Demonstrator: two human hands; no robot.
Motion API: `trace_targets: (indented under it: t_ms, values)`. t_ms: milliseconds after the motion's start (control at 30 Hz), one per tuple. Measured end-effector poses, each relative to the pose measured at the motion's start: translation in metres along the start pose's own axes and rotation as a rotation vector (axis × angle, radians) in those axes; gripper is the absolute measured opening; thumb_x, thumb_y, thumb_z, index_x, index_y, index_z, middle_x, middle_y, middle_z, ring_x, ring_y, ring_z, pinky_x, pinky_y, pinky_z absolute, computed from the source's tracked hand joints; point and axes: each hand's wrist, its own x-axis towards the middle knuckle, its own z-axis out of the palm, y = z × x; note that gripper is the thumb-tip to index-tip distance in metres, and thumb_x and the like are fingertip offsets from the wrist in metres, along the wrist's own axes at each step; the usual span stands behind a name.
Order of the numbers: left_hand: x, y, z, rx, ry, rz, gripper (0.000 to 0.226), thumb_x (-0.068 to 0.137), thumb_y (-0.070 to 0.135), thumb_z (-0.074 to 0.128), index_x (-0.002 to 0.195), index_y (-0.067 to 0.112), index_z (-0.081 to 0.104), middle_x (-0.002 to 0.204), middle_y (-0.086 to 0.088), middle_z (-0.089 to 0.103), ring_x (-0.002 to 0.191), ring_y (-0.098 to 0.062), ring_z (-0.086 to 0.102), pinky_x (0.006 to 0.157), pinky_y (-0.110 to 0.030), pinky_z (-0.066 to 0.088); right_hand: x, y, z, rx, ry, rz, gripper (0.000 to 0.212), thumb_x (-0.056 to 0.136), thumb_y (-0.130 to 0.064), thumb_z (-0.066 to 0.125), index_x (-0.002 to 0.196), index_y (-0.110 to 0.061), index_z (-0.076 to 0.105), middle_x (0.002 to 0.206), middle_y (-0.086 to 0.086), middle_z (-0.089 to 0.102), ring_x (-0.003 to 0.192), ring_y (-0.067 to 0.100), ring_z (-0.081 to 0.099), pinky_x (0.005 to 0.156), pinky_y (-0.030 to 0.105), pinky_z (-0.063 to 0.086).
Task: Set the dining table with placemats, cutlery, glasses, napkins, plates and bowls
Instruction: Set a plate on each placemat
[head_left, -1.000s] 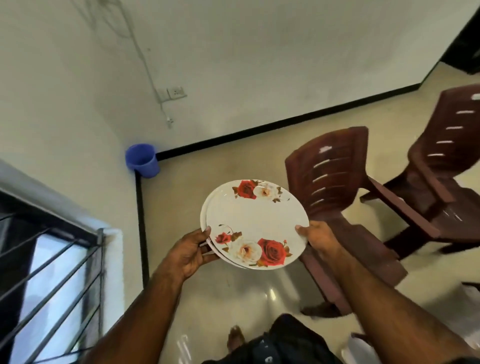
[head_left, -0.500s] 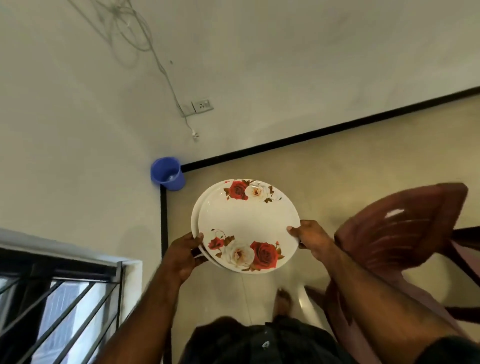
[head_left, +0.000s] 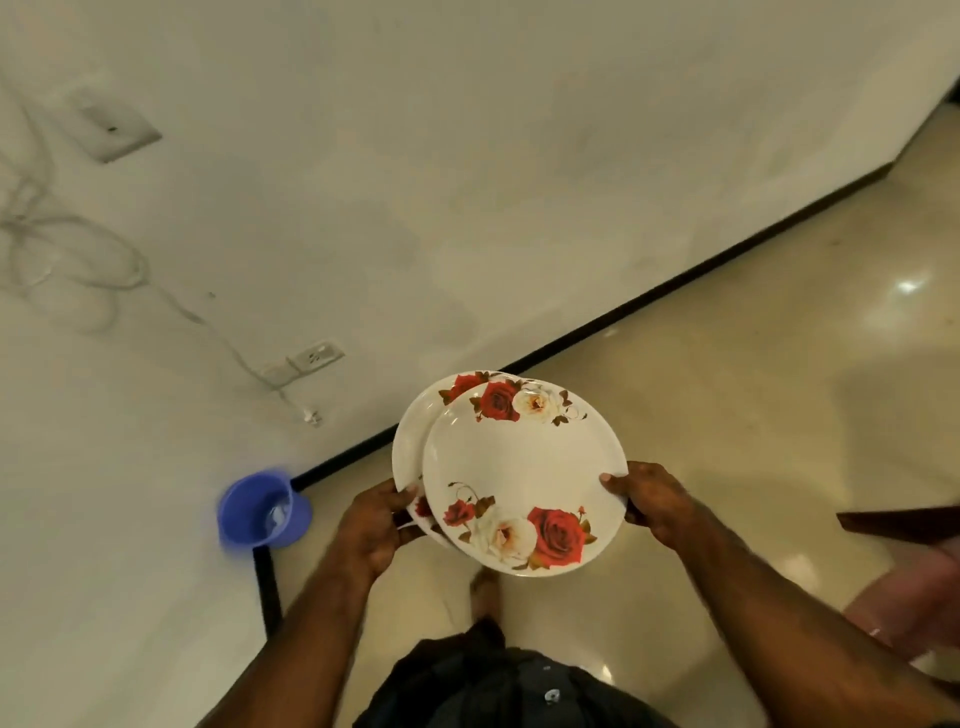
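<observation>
Both hands pinch the plates (head_left: 511, 470) by opposite rims: the left hand (head_left: 371, 525) curls its thumb over the lower plate's edge, the right hand (head_left: 649, 501) clamps the top plate's edge. The stack hangs in the air over the floor (head_left: 753, 364), near the wall corner, with no table in sight. The plates look stiff, glossy, likely slippery and breakable; the top one sits offset, so rim grips suit best. Both forearms reach forward, elbows bent.
</observation>
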Motion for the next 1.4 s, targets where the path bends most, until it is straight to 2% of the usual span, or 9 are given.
trace_targets:
  t_ms: [67,233,533,700,867,1067,1200,1300,1400]
  values:
    - [0.039,0.042,0.025,0.047,-0.07,-0.012,0.025,0.097,0.006,0.068,0.121,0.008,0.073,0.112,-0.02,0.078,0.104,-0.04,0.074,0.082,-0.053,0.061,0.017,-0.014,-0.017,0.081,0.102,0.043,0.017,0.089,-0.016,0.081,0.102,-0.007,0.077,0.094,0.02,0.078,0.091,0.045,0.075,0.075,0.043,0.055]
    - [0.121,0.13,0.122,0.215,-0.19,-0.023,0.023,0.099,0.002,0.064,0.12,0.006,0.072,0.108,-0.019,0.079,0.104,-0.04,0.072,0.086,-0.054,0.06,0.038,-0.041,-0.077,0.305,0.354,0.121,0.011,0.088,-0.009,0.08,0.098,-0.004,0.077,0.097,0.025,0.077,0.081,0.036,0.065,0.076,0.045,0.049]
    - [0.235,0.207,0.352,0.395,-0.284,-0.049,0.018,0.099,0.001,0.066,0.116,0.002,0.074,0.101,-0.017,0.08,0.102,-0.041,0.074,0.092,-0.061,0.06,0.115,-0.053,-0.215,0.609,0.628,0.226,0.018,0.09,-0.007,0.077,0.108,-0.003,0.072,0.101,0.022,0.076,0.083,0.036,0.068,0.064,0.036,0.054]
    - [0.269,0.248,0.487,0.442,-0.277,-0.041,0.02,0.096,-0.003,0.068,0.115,0.001,0.072,0.089,-0.013,0.08,0.09,-0.037,0.075,0.063,-0.045,0.065,0.155,-0.089,-0.303,0.646,0.709,0.333,0.021,0.089,-0.008,0.078,0.108,-0.005,0.071,0.102,0.019,0.075,0.094,0.039,0.072,0.08,0.047,0.061]
    - [0.306,0.285,0.611,0.469,-0.32,-0.039,0.022,0.096,0.001,0.069,0.118,0.002,0.072,0.108,-0.019,0.078,0.094,-0.037,0.076,0.067,-0.045,0.066,0.191,-0.136,-0.405,0.649,0.797,0.319,0.024,0.087,-0.004,0.077,0.11,0.001,0.071,0.101,0.021,0.073,0.088,0.035,0.067,0.069,0.04,0.055]
    - [0.37,0.326,0.791,0.496,-0.438,-0.043,0.022,0.096,-0.002,0.068,0.118,0.002,0.069,0.112,-0.02,0.075,0.096,-0.037,0.074,0.072,-0.048,0.064,0.249,-0.189,-0.512,0.736,0.915,0.33,0.015,0.089,-0.007,0.077,0.103,-0.008,0.071,0.103,0.02,0.074,0.101,0.046,0.071,0.089,0.06,0.06]
    - [0.4,0.35,0.912,0.573,-0.535,-0.081,0.027,0.096,-0.004,0.067,0.122,0.002,0.07,0.111,-0.018,0.077,0.095,-0.037,0.076,0.064,-0.044,0.065,0.284,-0.22,-0.563,0.86,1.032,0.365,0.019,0.091,-0.006,0.076,0.108,-0.008,0.068,0.109,0.017,0.071,0.104,0.041,0.069,0.095,0.056,0.059]
    - [0.405,0.37,1.008,0.633,-0.619,-0.09,0.028,0.096,-0.005,0.065,0.122,0.002,0.069,0.11,-0.017,0.077,0.096,-0.037,0.076,0.063,-0.044,0.065,0.308,-0.243,-0.604,0.969,1.096,0.369,0.019,0.09,-0.008,0.078,0.106,-0.012,0.068,0.11,0.015,0.071,0.102,0.035,0.069,0.09,0.052,0.061]
    - [0.399,0.383,1.096,0.702,-0.671,-0.08,0.021,0.097,-0.005,0.066,0.116,0.004,0.069,0.102,-0.013,0.078,0.096,-0.035,0.076,0.075,-0.049,0.065,0.324,-0.261,-0.64,1.054,1.152,0.362,0.019,0.09,-0.007,0.077,0.106,-0.009,0.068,0.101,0.013,0.071,0.09,0.029,0.069,0.069,0.038,0.059]
